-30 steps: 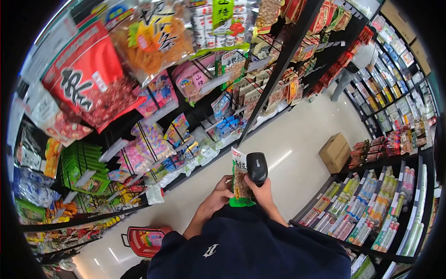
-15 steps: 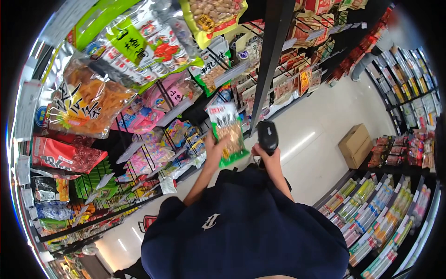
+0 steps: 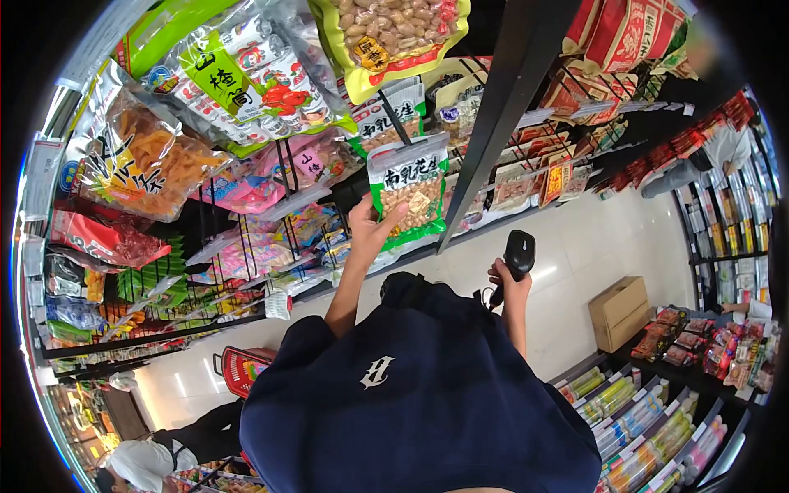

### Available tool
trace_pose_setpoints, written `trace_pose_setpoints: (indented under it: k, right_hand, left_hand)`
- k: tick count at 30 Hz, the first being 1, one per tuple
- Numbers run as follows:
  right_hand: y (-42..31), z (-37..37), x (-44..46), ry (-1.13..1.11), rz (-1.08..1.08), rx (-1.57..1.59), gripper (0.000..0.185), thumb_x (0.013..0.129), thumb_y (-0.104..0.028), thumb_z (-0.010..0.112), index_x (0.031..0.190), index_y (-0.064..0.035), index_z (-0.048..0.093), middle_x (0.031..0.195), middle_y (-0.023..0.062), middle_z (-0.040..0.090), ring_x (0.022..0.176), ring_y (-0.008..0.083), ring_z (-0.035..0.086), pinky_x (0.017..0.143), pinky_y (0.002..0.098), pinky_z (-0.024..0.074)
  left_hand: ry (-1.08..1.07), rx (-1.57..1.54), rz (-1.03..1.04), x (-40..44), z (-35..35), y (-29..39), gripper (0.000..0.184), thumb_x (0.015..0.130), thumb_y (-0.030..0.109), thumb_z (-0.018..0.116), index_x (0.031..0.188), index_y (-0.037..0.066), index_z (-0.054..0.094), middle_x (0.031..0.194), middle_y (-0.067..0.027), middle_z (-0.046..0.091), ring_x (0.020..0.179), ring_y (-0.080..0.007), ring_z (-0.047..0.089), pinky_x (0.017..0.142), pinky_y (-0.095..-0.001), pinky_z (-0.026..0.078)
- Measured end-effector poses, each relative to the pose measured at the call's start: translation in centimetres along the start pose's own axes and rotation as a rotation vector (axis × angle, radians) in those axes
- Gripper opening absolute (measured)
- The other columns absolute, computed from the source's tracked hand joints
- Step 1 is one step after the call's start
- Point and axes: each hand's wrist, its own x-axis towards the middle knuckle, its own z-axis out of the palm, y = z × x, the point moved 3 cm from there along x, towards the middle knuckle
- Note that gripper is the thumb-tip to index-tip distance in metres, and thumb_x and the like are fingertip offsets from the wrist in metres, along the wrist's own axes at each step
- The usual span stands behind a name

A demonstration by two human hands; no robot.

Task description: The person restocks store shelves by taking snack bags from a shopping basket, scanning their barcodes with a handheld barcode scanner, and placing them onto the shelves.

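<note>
Your left hand (image 3: 370, 234) has the peanut packet (image 3: 411, 193) just left of the black post (image 3: 497, 123); that grip is clamped on the packet's lower left edge, thumb across the front. Your right hand (image 3: 514, 292) is right of the post, its grip closed round the scanner (image 3: 520, 255), well apart from the packet. What is done, as far as it shows: the packet is up at the rack, nearly upright, label facing you, in front of a matching packet (image 3: 386, 123) left of the post; what is left open: your left hand has not let go, and you cannot tell whether the packet's top is on a peg. The carton (image 3: 620, 312) lies on the floor right of the post; the red basket (image 3: 240, 374) is down and left of it.

Against the frame just before, the packet is higher, straighter and sharper, its label now readable; the scanner is farther from it; a matching packet shows behind it in both.
</note>
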Motion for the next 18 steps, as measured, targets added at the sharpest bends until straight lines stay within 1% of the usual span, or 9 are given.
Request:
trace_pose_setpoints:
  k: [5, 6, 7, 9, 10, 11, 13, 16, 18]
  right_hand:
    - [-0.6, -0.7, 1.1, 0.013, 0.051, 0.061, 0.026, 0.082, -0.012, 0.073, 0.099, 0.0030, 0.061, 0.082, 0.0110, 0.066, 0.072, 0.0197, 0.068, 0.063, 0.0293, 0.0550]
    - [-0.4, -0.9, 1.5, 0.015, 0.047, 0.075, 0.028, 0.082, -0.012, 0.073, 0.101, 0.0033, 0.060, 0.082, 0.0111, 0.066, 0.072, 0.0197, 0.068, 0.063, 0.0294, 0.0550]
    - [-0.3, -1.2, 1.7, 0.015, 0.044, 0.089, 0.030, 0.082, -0.012, 0.073, 0.104, 0.0036, 0.060, 0.082, 0.0112, 0.066, 0.072, 0.0198, 0.067, 0.063, 0.0294, 0.0549]
    - [-0.2, -1.4, 2.0, 0.002, 0.041, 0.096, 0.032, 0.082, -0.013, 0.072, 0.106, 0.0038, 0.059, 0.082, 0.0113, 0.066, 0.072, 0.0199, 0.067, 0.063, 0.0294, 0.0549]
    - [0.0, -1.6, 2.2, 0.009, 0.042, 0.095, 0.033, 0.082, -0.012, 0.071, 0.108, 0.0034, 0.059, 0.082, 0.0113, 0.065, 0.072, 0.0204, 0.067, 0.062, 0.0295, 0.0547]
    - [0.1, -1.7, 2.3, 0.017, 0.043, 0.094, 0.033, 0.083, -0.012, 0.070, 0.110, 0.0030, 0.058, 0.082, 0.0112, 0.065, 0.072, 0.0208, 0.067, 0.062, 0.0297, 0.0545]
    - [0.2, -1.7, 2.4, 0.020, 0.048, 0.103, 0.033, 0.083, -0.012, 0.070, 0.110, 0.0024, 0.058, 0.082, 0.0113, 0.065, 0.071, 0.0210, 0.067, 0.062, 0.0297, 0.0544]
    - [1.0, -1.5, 2.6, 0.013, 0.072, 0.114, 0.033, 0.083, -0.011, 0.069, 0.110, 0.0021, 0.058, 0.082, 0.0116, 0.065, 0.071, 0.0211, 0.067, 0.062, 0.0301, 0.0543]
    - [1.5, -1.1, 2.7, -0.003, 0.091, 0.104, 0.028, 0.081, -0.012, 0.072, 0.102, 0.0030, 0.061, 0.082, 0.0108, 0.066, 0.071, 0.0193, 0.067, 0.062, 0.0290, 0.0545]
  left_hand:
    - [0.066, -0.086, 0.000, -0.8, 1.5, 0.4, 0.032, 0.085, 0.010, 0.074, 0.110, -0.005, 0.061, 0.100, -0.0068, 0.067, 0.085, -0.0100, 0.062, 0.075, -0.0247, 0.050]
    - [0.116, -0.032, 0.046, -0.8, 1.5, 0.6, 0.029, 0.084, 0.009, 0.074, 0.107, -0.004, 0.062, 0.095, -0.0062, 0.068, 0.081, -0.0094, 0.062, 0.072, -0.0245, 0.051]
    - [0.118, -0.027, 0.043, -1.0, 1.4, 0.5, 0.029, 0.084, 0.009, 0.074, 0.107, -0.004, 0.062, 0.095, -0.0062, 0.068, 0.081, -0.0094, 0.062, 0.072, -0.0245, 0.051]
    - [0.084, 0.035, 0.030, -0.9, 0.6, -0.1, 0.025, 0.084, 0.008, 0.074, 0.103, -0.004, 0.064, 0.091, -0.0062, 0.069, 0.077, -0.0092, 0.062, 0.070, -0.0246, 0.051]
    - [0.067, 0.111, 0.098, -0.8, 0.3, -0.1, 0.022, 0.083, 0.007, 0.074, 0.100, -0.004, 0.065, 0.087, -0.0054, 0.069, 0.074, -0.0084, 0.062, 0.068, -0.0239, 0.051]
    - [0.066, 0.112, 0.105, -0.8, 0.2, 0.2, 0.022, 0.083, 0.007, 0.074, 0.100, -0.004, 0.065, 0.087, -0.0054, 0.069, 0.074, -0.0084, 0.062, 0.068, -0.0239, 0.051]
    - [0.067, 0.074, 0.071, -1.0, 0.2, 0.9, 0.022, 0.082, 0.007, 0.075, 0.099, -0.004, 0.065, 0.087, -0.0047, 0.069, 0.073, -0.0076, 0.061, 0.066, -0.0234, 0.050]
    - [0.074, 0.107, 0.071, -0.2, -0.1, 1.0, 0.023, 0.083, 0.007, 0.074, 0.100, -0.005, 0.065, 0.088, -0.0049, 0.069, 0.075, -0.0073, 0.061, 0.067, -0.0233, 0.050]
    - [0.116, 0.074, 0.069, 0.4, -0.2, 0.6, 0.023, 0.084, 0.009, 0.074, 0.102, -0.004, 0.065, 0.089, -0.0048, 0.069, 0.075, -0.0070, 0.061, 0.068, -0.0233, 0.050]
